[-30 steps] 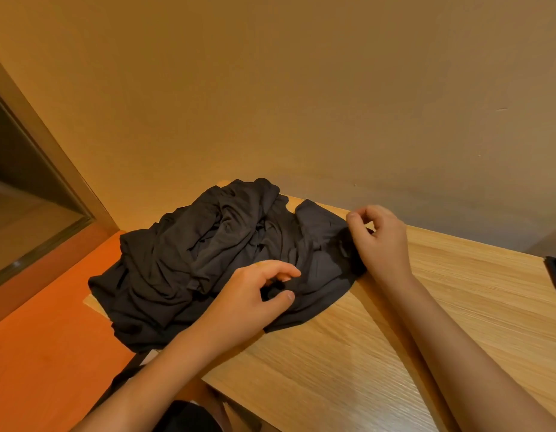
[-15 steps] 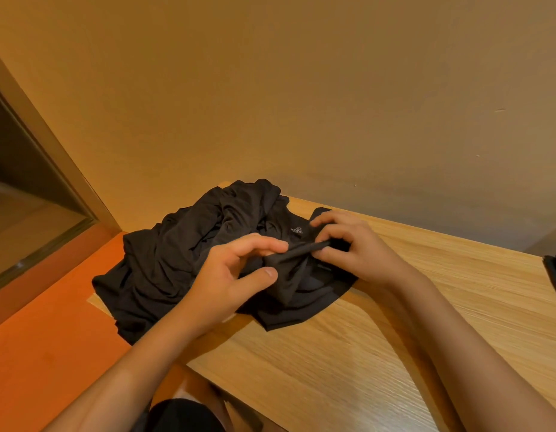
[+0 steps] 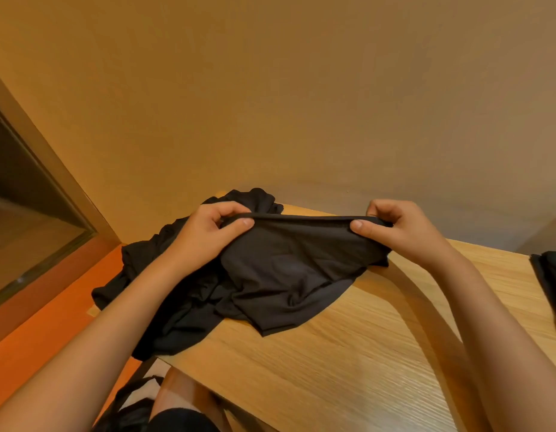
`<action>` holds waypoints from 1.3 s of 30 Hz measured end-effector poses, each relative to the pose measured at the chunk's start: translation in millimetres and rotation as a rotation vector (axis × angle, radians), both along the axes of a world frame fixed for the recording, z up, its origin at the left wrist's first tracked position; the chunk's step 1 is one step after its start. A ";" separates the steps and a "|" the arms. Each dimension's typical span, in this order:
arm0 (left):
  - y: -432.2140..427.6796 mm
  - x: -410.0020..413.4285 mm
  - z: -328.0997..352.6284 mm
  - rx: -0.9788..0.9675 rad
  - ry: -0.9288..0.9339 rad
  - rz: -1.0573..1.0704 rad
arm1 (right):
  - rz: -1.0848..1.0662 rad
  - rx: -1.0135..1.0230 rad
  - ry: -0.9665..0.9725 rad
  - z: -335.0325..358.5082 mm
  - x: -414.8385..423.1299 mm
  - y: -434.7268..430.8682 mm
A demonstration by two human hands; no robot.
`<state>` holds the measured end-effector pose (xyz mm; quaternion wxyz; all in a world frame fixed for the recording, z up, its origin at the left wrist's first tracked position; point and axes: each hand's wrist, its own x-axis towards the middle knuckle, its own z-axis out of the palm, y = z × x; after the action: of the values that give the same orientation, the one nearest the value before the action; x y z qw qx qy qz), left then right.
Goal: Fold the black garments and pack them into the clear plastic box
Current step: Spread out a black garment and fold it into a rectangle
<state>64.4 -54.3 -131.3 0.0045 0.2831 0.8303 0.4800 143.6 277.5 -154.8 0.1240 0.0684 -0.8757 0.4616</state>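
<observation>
Left hand (image 3: 208, 236), right hand (image 3: 398, 230): garment (image 3: 286, 272) crosswise

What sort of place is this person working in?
Probably a plain room in a home. A light wooden table stands against a bare beige wall, a framed glass pane is at the left, and a black garment is held over a heap of clothes.

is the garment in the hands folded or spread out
Spread out, not folded: the garment hangs from its top edge, pinched taut between the left hand and right hand, its lower part lying wrinkled on the table.
</observation>
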 end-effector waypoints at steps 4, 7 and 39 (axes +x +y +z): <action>7.9 -18.3 22.2 -0.018 0.006 -0.066 | 0.042 0.042 -0.158 25.0 1.8 14.0; 14.5 -31.9 42.2 -0.040 -0.003 -0.139 | 0.005 0.006 -0.131 47.0 0.1 27.6; 18.4 7.2 9.5 -0.391 0.016 -0.539 | -0.106 0.099 -0.304 63.2 168.1 55.0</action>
<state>71.6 -36.0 -121.9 0.1793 0.4900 0.8020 0.2908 311.6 332.5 -91.6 0.0108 -0.0425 -0.9084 0.4157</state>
